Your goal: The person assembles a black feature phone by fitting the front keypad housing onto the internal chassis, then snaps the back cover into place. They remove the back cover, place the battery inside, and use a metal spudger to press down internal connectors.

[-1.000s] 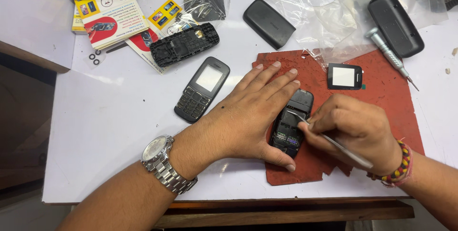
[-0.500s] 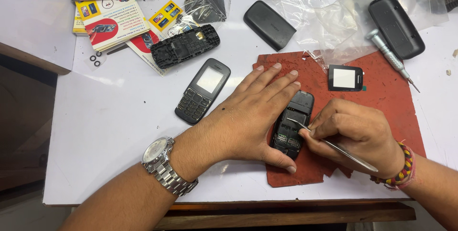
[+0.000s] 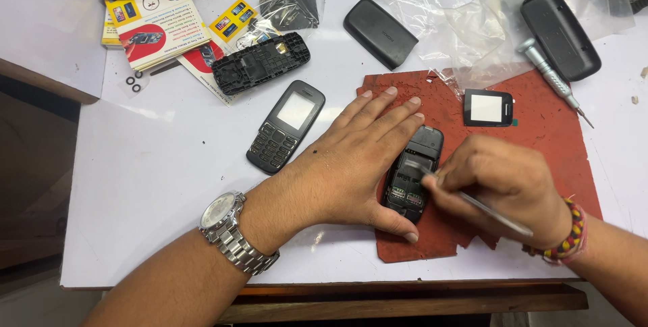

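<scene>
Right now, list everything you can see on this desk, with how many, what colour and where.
Opened phone body: one, black, on the red mat, under both hands.
Red mat: one, red, right of centre.
Keypad phone front: one, black, left of the mat.
Inner frame: one, black, on the leaflets.
Back covers: two, black, top centre and top right.
Screen lens: one, black-rimmed, on the mat.
Screwdriver: one, silver, top right.
Leaflets: several, multicoloured, top left.
Plastic bags: clear, top.
Thin tool: one, metal, in the right hand.
Left hand: steadies the phone body.
Right hand: grips the tool.
</scene>
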`<state>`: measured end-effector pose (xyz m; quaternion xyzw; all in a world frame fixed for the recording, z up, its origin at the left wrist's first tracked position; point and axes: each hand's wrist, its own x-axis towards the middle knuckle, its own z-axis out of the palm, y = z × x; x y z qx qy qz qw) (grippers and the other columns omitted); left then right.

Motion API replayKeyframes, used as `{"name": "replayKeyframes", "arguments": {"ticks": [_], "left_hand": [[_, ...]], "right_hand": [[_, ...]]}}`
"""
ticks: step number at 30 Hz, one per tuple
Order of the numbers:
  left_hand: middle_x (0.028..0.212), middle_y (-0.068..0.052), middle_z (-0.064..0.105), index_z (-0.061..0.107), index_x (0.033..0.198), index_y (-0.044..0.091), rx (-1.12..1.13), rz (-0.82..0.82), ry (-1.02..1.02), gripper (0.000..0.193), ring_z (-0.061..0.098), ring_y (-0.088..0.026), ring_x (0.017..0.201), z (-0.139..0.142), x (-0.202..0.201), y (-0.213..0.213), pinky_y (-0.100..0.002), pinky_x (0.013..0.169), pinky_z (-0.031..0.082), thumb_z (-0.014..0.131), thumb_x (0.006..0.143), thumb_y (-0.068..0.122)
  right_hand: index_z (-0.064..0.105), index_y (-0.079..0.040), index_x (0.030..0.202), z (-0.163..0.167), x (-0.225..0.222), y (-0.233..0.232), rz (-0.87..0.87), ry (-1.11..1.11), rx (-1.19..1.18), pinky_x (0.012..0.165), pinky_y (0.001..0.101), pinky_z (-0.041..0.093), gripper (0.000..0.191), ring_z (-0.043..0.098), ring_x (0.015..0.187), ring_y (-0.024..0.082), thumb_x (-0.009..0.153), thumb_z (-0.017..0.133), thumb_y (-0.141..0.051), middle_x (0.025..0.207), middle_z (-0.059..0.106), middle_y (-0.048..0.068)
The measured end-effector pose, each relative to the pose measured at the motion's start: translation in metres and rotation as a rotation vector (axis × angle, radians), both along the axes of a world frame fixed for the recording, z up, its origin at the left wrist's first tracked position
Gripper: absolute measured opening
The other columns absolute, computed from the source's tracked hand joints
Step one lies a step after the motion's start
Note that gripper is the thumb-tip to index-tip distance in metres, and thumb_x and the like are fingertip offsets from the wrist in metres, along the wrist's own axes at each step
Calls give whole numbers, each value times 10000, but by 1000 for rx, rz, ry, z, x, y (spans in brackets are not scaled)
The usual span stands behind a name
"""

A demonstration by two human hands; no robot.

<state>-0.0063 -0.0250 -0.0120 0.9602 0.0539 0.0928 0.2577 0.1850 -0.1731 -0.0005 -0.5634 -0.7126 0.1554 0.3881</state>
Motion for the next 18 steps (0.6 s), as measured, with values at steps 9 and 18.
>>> {"name": "replayKeyframes", "arguments": {"ticks": [9,18], "left_hand": [[1571,-281,334,400,1465,-54,-14,1,1,1308,229,-457,1501,0,0,0,-554,1235,152,773,585,839],[1567,-278,339,406,1457,-57,-9,6,10,1294,236,-443,1502,0,0,-1,-545,1244,159,791,583,815]], "right_hand": [[614,-80,737,1,-1,1,10,3,-3,559,253,550,241,693,670,121,765,848,-24,740,639,34],[616,-72,734,1,0,1,27,10,-16,564,243,564,234,706,677,117,763,845,-29,741,651,33]]}}
